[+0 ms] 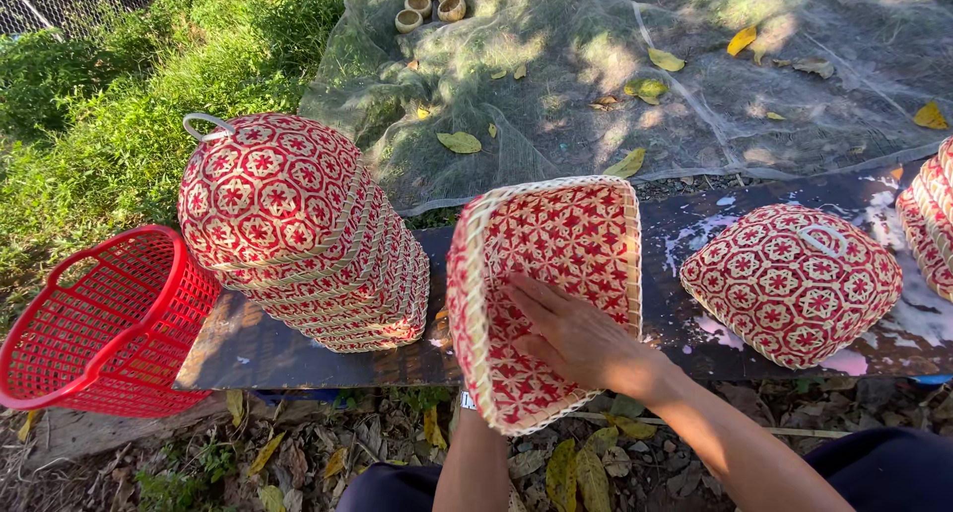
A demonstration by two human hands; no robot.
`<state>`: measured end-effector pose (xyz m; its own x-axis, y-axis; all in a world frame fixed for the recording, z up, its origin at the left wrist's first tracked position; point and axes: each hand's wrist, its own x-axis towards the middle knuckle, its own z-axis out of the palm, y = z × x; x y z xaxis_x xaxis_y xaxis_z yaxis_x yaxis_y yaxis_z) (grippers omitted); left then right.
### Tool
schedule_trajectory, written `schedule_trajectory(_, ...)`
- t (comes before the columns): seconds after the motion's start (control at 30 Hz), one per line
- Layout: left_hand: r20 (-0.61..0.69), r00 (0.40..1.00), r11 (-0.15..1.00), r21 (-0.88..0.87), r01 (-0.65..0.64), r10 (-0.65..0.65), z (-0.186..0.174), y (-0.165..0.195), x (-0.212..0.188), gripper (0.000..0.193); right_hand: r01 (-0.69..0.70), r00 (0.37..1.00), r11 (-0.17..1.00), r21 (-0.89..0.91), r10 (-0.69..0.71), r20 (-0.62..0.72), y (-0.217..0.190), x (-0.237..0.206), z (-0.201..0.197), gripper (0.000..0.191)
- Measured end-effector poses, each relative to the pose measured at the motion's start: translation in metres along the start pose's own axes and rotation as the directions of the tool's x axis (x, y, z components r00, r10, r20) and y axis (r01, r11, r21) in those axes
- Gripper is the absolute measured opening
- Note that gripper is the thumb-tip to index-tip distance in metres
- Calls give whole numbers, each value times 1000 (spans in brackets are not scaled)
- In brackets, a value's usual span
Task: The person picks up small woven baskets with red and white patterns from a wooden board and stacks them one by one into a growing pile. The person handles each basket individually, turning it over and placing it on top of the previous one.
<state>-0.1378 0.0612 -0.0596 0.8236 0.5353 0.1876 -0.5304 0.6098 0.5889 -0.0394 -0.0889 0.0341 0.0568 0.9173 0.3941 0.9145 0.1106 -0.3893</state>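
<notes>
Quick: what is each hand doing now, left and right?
Left hand: hidden behind the woven basket; cannot tell.
Right hand: open, flat inside that basket.

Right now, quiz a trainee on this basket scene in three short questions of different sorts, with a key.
1. True or false: the right hand lies flat inside the tilted woven basket.
2. Which thing lies left of the basket stack? A) red plastic basket B) bamboo cups C) single upturned basket
3. What covers the ground beyond the dark board?

Key: 1 true; 2 A; 3 a net scattered with leaves.
</notes>
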Motion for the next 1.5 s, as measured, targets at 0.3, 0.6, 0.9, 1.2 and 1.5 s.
schedule_trajectory(0.3,49,997,994,93,59,-64,-68,-19,-5,72,53,985,972,-229,-89,-149,-20,8,12,76)
schedule_trajectory(0.6,102,990,963,260,68,-97,-60,-6,-3,77,51,976,972,-231,-98,-196,-29,7,8,82)
schedule_trajectory(0.9,56,984,986,9,-168,168,-60,-46,19,95,62,970,968,-243,-115,-213,-38,15,-1,84)
schedule_trajectory(1.2,53,998,988,151,35,-43,-52,-11,-12,91,89,950,966,-242,-156,-271,-45,11,-6,82)
schedule_trajectory(1.5,68,996,961,274,35,-56,-39,1,-19,75,42,979,975,-219,-84,-186,-42,10,-4,77)
